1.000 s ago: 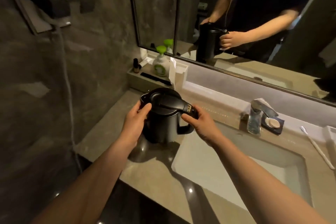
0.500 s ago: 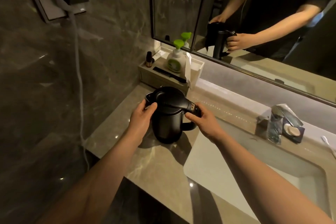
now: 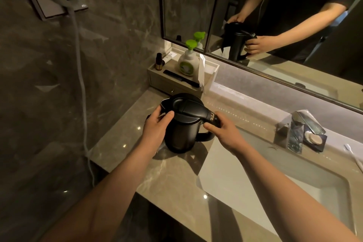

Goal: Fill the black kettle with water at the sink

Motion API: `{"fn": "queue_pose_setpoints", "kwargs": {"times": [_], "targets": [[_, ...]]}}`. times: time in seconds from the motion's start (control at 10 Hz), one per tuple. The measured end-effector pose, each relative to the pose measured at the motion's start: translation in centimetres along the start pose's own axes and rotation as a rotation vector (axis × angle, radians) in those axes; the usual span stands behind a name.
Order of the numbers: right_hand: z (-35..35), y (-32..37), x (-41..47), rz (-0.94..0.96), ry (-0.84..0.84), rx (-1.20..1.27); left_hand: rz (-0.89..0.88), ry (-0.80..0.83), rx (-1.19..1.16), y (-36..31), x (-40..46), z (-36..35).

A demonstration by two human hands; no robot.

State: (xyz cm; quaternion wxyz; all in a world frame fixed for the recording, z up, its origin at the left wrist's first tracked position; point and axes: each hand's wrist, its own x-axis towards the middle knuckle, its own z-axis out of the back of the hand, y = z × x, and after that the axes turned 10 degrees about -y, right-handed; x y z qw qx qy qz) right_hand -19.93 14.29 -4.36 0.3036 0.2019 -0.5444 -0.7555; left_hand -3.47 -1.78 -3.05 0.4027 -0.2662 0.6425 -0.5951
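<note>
The black kettle [image 3: 184,124] stands upright on the stone counter, just left of the white sink basin [image 3: 290,179], with its lid down. My left hand [image 3: 157,127] wraps the kettle's left side near the spout, thumb on the lid's rim. My right hand [image 3: 224,131] grips the top of the handle on the right. The chrome tap [image 3: 298,124] rises behind the basin, well to the right of the kettle. No water runs from it.
Behind the kettle a tray [image 3: 211,76] holds a green-topped soap pump [image 3: 187,61], a black comb [image 3: 181,78] and small bottles. A soap dish [image 3: 314,137] and a toothbrush [image 3: 353,157] lie right of the tap. A mirror [image 3: 255,15] and a hanging cord [image 3: 82,84] flank the counter.
The view has shifted left and down, so the kettle now sits closer to centre. Both hands keep the same hold on the kettle, which has stayed on the counter.
</note>
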Motion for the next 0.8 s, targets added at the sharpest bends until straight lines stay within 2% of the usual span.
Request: {"fn": "queue_pose_setpoints", "kwargs": {"times": [0.5, 0.7, 0.8], "targets": [[-2.4, -0.2, 0.7, -0.019, 0.115, -0.01, 0.024, -0.087, 0.003, 0.4, 0.1, 1.6], [-2.5, 0.5, 1.2, -0.022, 0.121, -0.066, 0.028, -0.038, 0.045, -0.4, 1.3, 1.5], [-1.6, 2.3, 0.6, -0.011, 0.06, -0.046, 0.058, -0.085, 0.027, 0.4, 0.8, 2.0]]}}
